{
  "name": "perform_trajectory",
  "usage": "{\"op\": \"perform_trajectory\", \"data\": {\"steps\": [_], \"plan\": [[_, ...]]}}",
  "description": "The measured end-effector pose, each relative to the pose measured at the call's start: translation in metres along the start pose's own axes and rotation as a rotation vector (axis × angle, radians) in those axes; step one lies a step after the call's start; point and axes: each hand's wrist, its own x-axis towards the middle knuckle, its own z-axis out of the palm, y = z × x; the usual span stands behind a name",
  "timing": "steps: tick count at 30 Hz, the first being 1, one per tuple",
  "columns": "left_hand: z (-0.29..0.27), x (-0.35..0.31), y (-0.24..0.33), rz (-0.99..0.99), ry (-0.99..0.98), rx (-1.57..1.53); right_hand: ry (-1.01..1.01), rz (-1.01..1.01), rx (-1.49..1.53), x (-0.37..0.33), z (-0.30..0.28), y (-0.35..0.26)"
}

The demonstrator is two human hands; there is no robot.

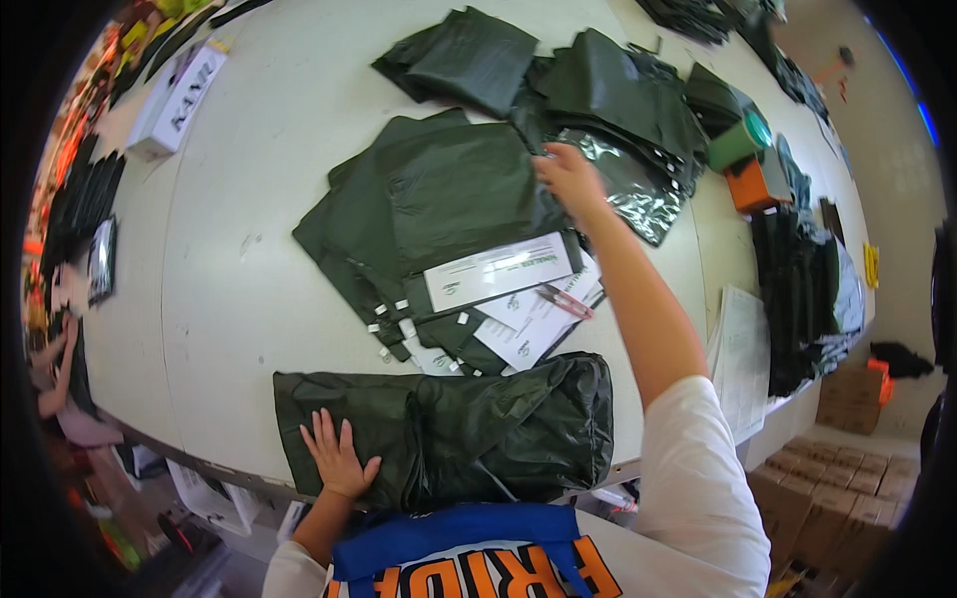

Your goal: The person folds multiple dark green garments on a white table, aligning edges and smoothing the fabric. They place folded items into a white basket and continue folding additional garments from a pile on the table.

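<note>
My left hand [336, 460] lies flat with spread fingers on a long folded dark green garment [518, 424] at the near edge of the table. The cloth looks thin and slightly shiny, creased at its right end. My right hand [572, 183] reaches far forward, its fingers curled at the right edge of a stack of folded dark green garments [454, 184]. What its fingers pinch, if anything, is hidden. Just right of it lies a shiny clear plastic bag [633, 184]. Printed white cards [498, 274] and pink-handled thread snips [564, 300] lie at the stack's near side.
More folded dark pieces [623, 95] lie at the far side. At the right are a green cup [736, 145], an orange box [753, 186] and a dark pile [797, 289]. A white box [179, 105] stands far left. Cardboard boxes [847, 488] are stacked beyond the table.
</note>
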Motion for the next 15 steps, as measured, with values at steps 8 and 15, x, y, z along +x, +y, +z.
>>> {"op": "perform_trajectory", "data": {"steps": [8,15], "plan": [[0.002,0.001,0.001,-0.020,0.000,-0.025,0.130,-0.341,-0.304,0.063,0.072,-0.027],[0.004,-0.005,-0.003,-0.074,-0.045,-0.096,0.375,-0.827,-1.040,0.168,0.122,-0.040]]}}
